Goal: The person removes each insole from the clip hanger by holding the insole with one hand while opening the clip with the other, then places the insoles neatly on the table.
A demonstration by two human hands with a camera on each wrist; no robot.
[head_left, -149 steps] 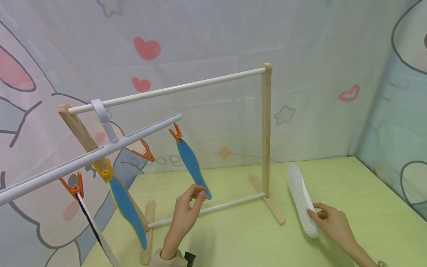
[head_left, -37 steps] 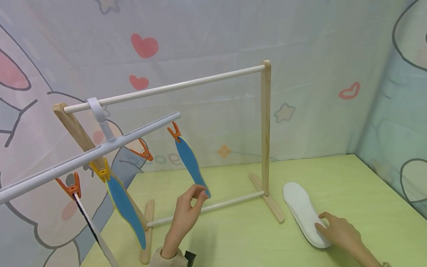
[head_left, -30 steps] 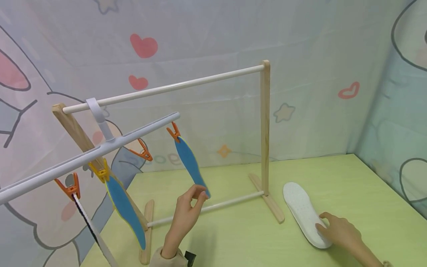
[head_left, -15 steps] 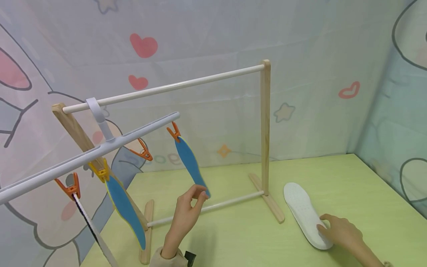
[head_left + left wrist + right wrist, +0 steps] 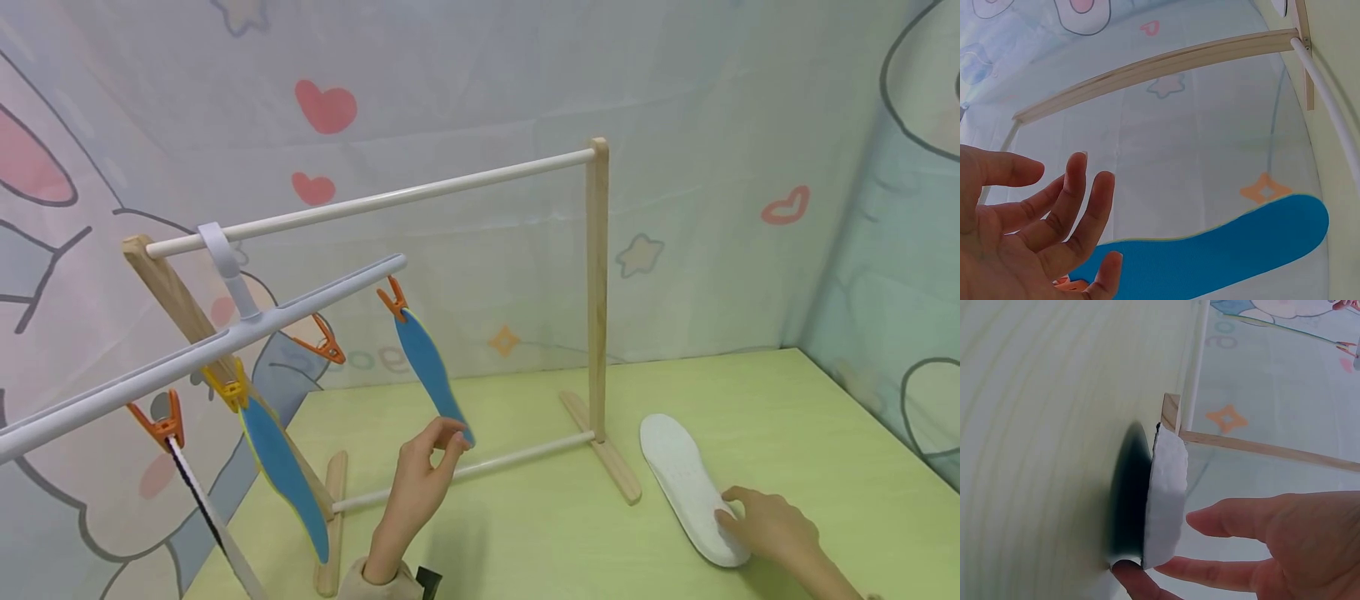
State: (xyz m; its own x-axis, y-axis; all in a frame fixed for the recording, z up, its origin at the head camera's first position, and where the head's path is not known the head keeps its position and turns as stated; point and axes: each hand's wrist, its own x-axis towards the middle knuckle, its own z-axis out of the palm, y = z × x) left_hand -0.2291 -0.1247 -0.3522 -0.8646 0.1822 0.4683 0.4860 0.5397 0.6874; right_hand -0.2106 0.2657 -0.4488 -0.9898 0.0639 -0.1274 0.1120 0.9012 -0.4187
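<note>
My right hand (image 5: 776, 525) pinches the near end of a white insole (image 5: 684, 475) at the right of the head view. In the right wrist view the insole (image 5: 1168, 494) is seen edge-on, its dark shadow on the table beneath, with fingertips at its lower end. My left hand (image 5: 420, 475), fingers loosely curved and holding nothing, is by the lower tip of a blue insole (image 5: 427, 362), which hangs from an orange clip (image 5: 393, 300). In the left wrist view the blue insole (image 5: 1222, 256) passes behind the fingers; I cannot tell whether they touch it.
A white hanger bar (image 5: 300, 308) hooks over the wooden rack (image 5: 597, 292). Along it hang another blue insole (image 5: 281, 467) on a yellow clip (image 5: 232, 387), a white-and-black strip-like piece (image 5: 210, 517) on an orange clip, and another orange clip (image 5: 326, 342). Below is the green table (image 5: 540, 525).
Five seconds ago the white insole was raised, its textured side facing me; it has been turned over and lowered. In the last second it shifted slightly nearer. The left hand stayed put.
</note>
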